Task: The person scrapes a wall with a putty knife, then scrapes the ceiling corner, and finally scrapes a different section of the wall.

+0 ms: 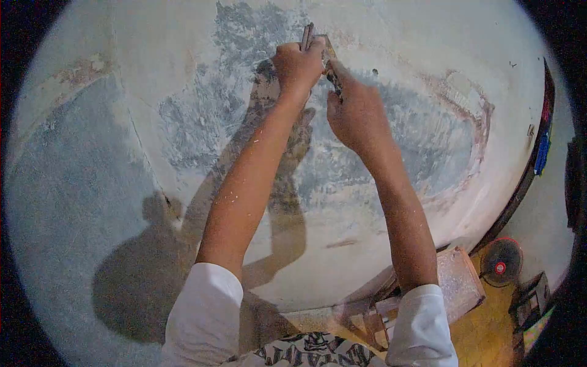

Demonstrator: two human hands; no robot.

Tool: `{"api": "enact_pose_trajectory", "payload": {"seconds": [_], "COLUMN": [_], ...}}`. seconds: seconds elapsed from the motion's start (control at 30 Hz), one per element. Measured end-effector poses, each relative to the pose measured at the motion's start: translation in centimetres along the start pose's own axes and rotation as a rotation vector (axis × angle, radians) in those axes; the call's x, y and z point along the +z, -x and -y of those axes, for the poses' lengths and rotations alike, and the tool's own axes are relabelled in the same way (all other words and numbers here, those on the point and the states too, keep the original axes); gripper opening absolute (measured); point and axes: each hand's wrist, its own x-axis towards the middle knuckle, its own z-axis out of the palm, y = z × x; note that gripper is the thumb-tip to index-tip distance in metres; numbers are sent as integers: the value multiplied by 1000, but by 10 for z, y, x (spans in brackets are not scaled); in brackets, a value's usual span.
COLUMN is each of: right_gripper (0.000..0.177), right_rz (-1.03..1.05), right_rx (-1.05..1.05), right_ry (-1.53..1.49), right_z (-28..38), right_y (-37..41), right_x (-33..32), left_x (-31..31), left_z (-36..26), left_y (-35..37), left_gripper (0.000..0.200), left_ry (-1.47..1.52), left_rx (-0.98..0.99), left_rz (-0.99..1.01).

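Both arms reach up in front of a wall (342,223) with grey filler patches. My left hand (298,67) is closed around a narrow flat tool (307,37), whose end sticks out above the fingers. Just to its right, my right hand (358,113) grips the dark handle of a putty knife (334,81). The putty knife's blade points up toward the left hand, and the two tools overlap in this view. Behind the hands lies a rough grey patch (397,140). Pale specks dot my left forearm.
A smooth grey area (73,183) covers the wall at left, beside a cracked corner line. My shadow falls over the wall. Low at right are a pinkish box-like piece (460,278), a round fan (500,268) and dark furniture (532,301) on a yellowish floor (486,333).
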Motion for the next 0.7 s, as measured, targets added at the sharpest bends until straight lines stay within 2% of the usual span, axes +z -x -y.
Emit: {"api": "enact_pose_trajectory", "payload": {"seconds": [0.07,0.17,0.47,0.57,0.7], "right_gripper": [48,48,45,45,46], "right_rz": [-26,-74,-81,-74,-78], "right_rx": [-3,-16,-41,-51,-93], "right_ry": [-25,-17,-52,19,-30], "right_z": [0,-1,-5,-11,-13], "right_y": [-3,3,1,-2,-6], "right_x": [-1,8,4,3,-1], "left_x": [4,2,10,0,12], "left_z": [5,2,13,-2,6], "left_y": [-10,-6,-11,2,-10], "left_gripper": [47,45,45,46,45], "left_ry": [-59,-89,41,-90,-2], "left_rx": [61,49,49,84,65], "left_rz": [-26,-29,-36,-29,-75]}}
